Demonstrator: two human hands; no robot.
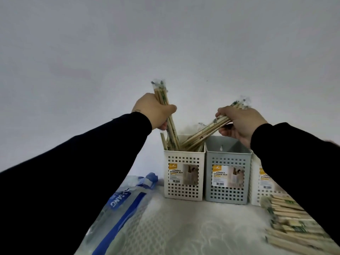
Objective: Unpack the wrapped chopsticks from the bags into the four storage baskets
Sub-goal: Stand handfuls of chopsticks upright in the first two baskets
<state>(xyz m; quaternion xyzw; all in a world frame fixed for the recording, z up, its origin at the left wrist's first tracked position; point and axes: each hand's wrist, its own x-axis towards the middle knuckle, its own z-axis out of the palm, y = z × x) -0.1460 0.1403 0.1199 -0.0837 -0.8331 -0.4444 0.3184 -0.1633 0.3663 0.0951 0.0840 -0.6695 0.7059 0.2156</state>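
Lying at the table's (184,227) near right edge: loose wrapped chopsticks (294,219); near left, a blue-printed bag (117,208). Behind, in a row: white basket (184,173), grey basket (228,173), a third (257,181) partly hidden. Left hand (154,111) and right hand (239,122) each grip a bundle with ends in the white basket.

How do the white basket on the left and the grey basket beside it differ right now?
The white basket holds chopsticks; the grey basket looks empty inside. Both hands' bundles reach into the white one, none into the grey. Both are perforated, upright, and carry the same storage box label.
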